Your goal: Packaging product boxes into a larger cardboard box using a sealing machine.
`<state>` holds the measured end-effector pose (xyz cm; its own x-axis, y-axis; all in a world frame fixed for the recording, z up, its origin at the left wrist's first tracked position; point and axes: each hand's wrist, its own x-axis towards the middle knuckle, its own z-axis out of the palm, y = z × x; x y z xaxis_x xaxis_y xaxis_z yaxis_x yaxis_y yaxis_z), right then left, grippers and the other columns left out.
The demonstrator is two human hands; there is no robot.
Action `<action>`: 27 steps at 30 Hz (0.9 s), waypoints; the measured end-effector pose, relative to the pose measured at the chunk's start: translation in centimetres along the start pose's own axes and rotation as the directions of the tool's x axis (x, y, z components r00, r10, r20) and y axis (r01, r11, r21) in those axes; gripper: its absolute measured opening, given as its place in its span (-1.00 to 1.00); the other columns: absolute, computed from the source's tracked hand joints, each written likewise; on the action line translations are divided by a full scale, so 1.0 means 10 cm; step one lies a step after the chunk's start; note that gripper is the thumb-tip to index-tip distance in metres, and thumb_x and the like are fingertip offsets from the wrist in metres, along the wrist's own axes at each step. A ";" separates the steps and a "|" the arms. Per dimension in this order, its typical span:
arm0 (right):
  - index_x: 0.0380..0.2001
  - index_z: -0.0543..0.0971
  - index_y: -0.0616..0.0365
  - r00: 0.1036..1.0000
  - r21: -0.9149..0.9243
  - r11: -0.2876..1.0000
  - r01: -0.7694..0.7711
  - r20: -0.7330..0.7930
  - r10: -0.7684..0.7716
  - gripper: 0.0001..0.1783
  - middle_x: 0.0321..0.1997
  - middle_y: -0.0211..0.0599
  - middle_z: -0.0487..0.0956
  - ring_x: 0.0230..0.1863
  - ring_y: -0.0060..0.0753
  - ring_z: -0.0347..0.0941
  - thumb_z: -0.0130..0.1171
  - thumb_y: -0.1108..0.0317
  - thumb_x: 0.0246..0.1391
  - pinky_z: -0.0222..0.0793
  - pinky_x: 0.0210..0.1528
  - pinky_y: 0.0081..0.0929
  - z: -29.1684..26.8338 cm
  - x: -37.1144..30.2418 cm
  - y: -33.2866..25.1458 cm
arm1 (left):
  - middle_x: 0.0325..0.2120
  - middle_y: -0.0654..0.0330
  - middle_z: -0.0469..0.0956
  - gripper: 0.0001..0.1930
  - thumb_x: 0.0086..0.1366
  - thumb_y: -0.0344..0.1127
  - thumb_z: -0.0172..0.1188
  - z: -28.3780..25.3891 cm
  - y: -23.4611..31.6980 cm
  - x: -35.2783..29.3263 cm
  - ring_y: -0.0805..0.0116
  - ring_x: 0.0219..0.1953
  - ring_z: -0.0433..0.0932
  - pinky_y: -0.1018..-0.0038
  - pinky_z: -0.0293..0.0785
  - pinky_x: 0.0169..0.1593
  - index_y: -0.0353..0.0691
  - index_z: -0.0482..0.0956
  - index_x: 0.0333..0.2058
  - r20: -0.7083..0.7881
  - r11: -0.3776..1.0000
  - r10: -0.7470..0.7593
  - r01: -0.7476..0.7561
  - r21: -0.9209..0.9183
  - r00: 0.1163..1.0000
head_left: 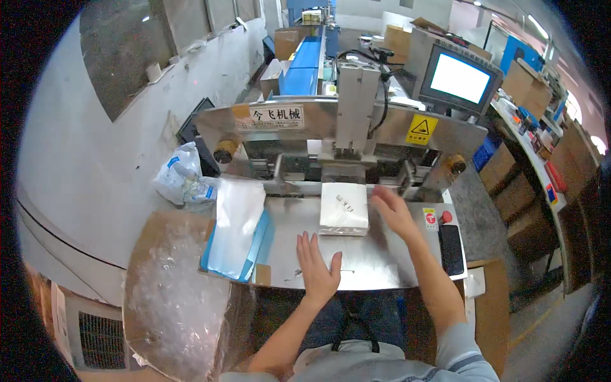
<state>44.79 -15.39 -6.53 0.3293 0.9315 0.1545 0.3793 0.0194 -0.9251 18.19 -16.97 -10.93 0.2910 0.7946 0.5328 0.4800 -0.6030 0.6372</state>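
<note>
White packet [344, 208] lies just left of the right hand's [393, 212] spread, empty fingers [380, 198].

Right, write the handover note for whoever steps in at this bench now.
Left hand: open, fingers spread, flat over the steel table, holding nothing.
Right hand: open, blurred, just right of the white packet; contact cannot be told.
White packet lies flat on the table in front of the sealing machine.
Stack of clear bags sits at the table's left; more plastic film on the cardboard lower left.
Packet not in either hand.
</note>
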 end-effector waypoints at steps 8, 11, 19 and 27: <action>0.24 0.37 0.38 0.986 0.019 0.986 -0.164 0.033 0.163 -0.30 0.25 0.11 0.47 0.28 -0.09 0.38 0.06 -0.04 0.30 0.23 0.33 -0.31 0.15 -0.45 0.04 | 0.32 -0.29 0.13 -0.32 0.39 -0.17 0.13 -0.01 -0.02 0.19 -0.17 0.40 0.08 0.11 0.00 0.41 -0.49 0.11 0.31 0.051 0.885 -0.214 0.215 -0.412 0.976; 0.26 0.32 0.45 0.993 -0.082 0.990 -0.114 0.018 0.116 -0.18 0.28 0.18 0.42 0.32 -0.02 0.33 0.02 -0.15 0.28 0.17 0.36 -0.27 0.17 -0.41 -0.08 | 0.35 -0.20 0.15 -0.29 0.45 -0.07 0.06 -0.02 -0.07 0.59 -0.01 0.38 0.17 0.24 0.07 0.39 -0.47 0.08 0.34 0.148 0.733 -0.342 0.362 -0.576 0.928; 0.36 0.20 0.36 0.977 -0.169 0.963 -0.212 -0.045 0.207 -0.02 0.42 0.27 0.19 0.49 0.10 0.01 -0.13 -0.35 0.25 -0.08 0.47 -0.24 0.50 0.00 0.01 | 0.19 -0.17 0.38 -0.31 0.46 0.02 0.02 0.21 -0.12 1.19 0.05 0.22 0.39 0.35 0.26 0.26 -0.50 0.21 0.29 0.355 0.754 -0.401 0.525 -0.396 0.844; 0.40 0.15 0.25 0.986 0.401 0.902 -0.159 0.118 0.121 -0.07 0.22 -0.03 0.47 0.20 -0.30 0.41 0.41 0.32 0.05 0.31 0.24 -0.37 0.27 -0.62 -0.27 | -0.15 0.05 0.57 -0.60 0.47 -0.06 0.00 -0.07 -0.01 0.65 0.32 -0.06 0.55 0.46 0.48 0.00 -0.37 0.47 -0.08 0.434 0.414 -0.495 0.643 -0.645 0.753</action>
<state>39.36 -20.23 -5.94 0.2689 0.9632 -0.0004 -0.0564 0.0154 -0.9983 19.48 -11.75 -7.13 0.3403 0.9273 -0.1555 -0.1477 0.2161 0.9651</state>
